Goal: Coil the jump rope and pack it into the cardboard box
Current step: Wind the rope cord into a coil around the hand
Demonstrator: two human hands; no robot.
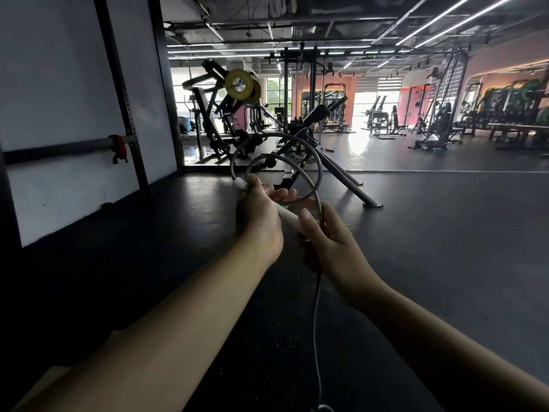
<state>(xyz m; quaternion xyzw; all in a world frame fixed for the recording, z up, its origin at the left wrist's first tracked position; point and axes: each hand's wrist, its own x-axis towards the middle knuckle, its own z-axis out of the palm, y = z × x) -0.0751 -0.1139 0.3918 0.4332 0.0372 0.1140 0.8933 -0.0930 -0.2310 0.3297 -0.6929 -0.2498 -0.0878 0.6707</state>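
Gym machines [225, 114] fill the upper frame above a dark floor [445, 218]. At centre, the left hand [260, 217] clamps the white handle [285, 214]; the right hand [326, 236] pinches the rope [319, 171], looped twice above, its tail hanging toward the bottom edge.

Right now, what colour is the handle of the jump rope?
White. The handle shows best in the head view, held in the left hand; the cord is grey.
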